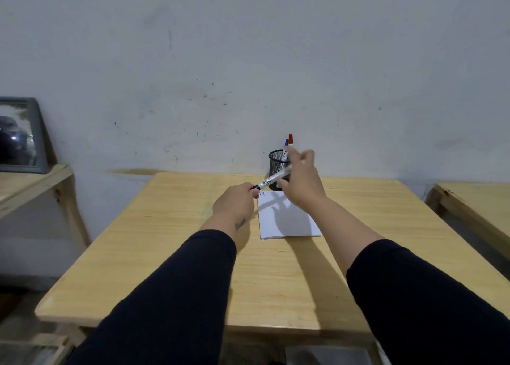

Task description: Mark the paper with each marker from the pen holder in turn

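A white marker (271,182) with a black cap is held level above the paper's far left corner. My left hand (234,203) pinches its black cap end, and my right hand (300,181) grips the barrel at the other end. The white paper (288,218) lies on the wooden table (165,226) and bears a few short black strokes at its top left corner. Behind it stands a black mesh pen holder (277,161), with a blue-capped marker (286,143) and a red-capped marker (290,138) sticking out. My right hand partly hides the holder.
A stained white wall rises right behind the table. At the left, a wooden shelf (33,182) carries a grey framed picture (20,135). A second wooden table (480,204) stands at the right edge.
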`<control>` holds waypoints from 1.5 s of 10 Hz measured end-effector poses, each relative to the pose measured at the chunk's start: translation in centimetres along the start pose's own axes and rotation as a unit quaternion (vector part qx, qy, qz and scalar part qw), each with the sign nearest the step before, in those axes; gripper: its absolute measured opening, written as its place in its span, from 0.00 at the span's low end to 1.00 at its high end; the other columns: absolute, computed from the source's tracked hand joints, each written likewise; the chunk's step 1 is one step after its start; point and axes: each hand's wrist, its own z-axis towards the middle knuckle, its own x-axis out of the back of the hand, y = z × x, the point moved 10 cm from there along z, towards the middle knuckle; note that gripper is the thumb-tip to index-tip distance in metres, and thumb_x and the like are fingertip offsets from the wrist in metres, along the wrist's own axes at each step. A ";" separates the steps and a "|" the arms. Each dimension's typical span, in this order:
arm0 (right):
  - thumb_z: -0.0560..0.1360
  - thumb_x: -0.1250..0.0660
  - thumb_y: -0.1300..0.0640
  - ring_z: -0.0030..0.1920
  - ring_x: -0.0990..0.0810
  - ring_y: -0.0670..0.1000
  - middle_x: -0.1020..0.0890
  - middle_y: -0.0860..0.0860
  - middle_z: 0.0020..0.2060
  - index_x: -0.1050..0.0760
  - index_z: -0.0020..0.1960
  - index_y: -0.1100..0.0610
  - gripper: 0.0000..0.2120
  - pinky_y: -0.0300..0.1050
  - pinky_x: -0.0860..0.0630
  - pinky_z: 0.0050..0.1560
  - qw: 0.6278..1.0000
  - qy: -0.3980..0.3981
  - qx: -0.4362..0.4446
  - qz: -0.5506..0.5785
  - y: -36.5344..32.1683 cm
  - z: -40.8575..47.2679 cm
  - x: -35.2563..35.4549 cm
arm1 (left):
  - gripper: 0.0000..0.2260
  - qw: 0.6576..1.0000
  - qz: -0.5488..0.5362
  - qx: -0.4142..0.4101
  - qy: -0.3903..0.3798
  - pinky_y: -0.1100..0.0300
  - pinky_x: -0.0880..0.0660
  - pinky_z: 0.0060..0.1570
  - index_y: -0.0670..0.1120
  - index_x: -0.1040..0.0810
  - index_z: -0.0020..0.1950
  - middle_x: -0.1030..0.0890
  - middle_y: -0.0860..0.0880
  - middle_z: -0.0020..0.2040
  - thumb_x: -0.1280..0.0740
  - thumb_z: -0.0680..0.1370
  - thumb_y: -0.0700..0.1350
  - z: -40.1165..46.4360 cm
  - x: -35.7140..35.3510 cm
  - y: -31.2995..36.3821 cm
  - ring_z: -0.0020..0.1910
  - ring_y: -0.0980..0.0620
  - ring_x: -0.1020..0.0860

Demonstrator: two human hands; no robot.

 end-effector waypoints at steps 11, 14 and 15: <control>0.76 0.35 0.49 0.66 0.34 0.59 0.27 0.56 0.62 0.19 0.59 0.56 0.16 0.53 0.27 0.59 0.975 0.053 -0.214 0.035 9.0 10.9 -3.3 | 0.37 0.984 0.161 -0.037 -0.070 0.47 0.61 0.76 0.48 0.53 0.78 0.54 0.55 0.80 0.51 0.76 0.67 1.3 -8.8 -4.1 0.78 0.57 0.58; 0.75 0.34 0.49 0.65 0.28 0.59 0.30 0.57 0.66 0.27 0.67 0.56 0.22 0.51 0.29 0.61 0.975 0.062 -0.195 0.090 7.8 8.7 -1.0 | 0.38 0.990 0.115 -0.035 -0.071 0.48 0.60 0.77 0.46 0.53 0.78 0.51 0.52 0.80 0.49 0.76 0.67 1.2 -8.2 -3.9 0.78 0.55 0.56; 0.75 0.34 0.53 0.54 0.24 0.53 0.26 0.56 0.59 0.25 0.64 0.54 0.18 0.45 0.28 0.55 0.986 0.030 -0.126 0.106 5.9 3.7 -0.1 | 0.34 0.998 0.018 -0.031 -0.060 0.51 0.60 0.77 0.45 0.52 0.78 0.49 0.51 0.80 0.48 0.79 0.63 -0.3 -7.1 -4.0 0.78 0.55 0.57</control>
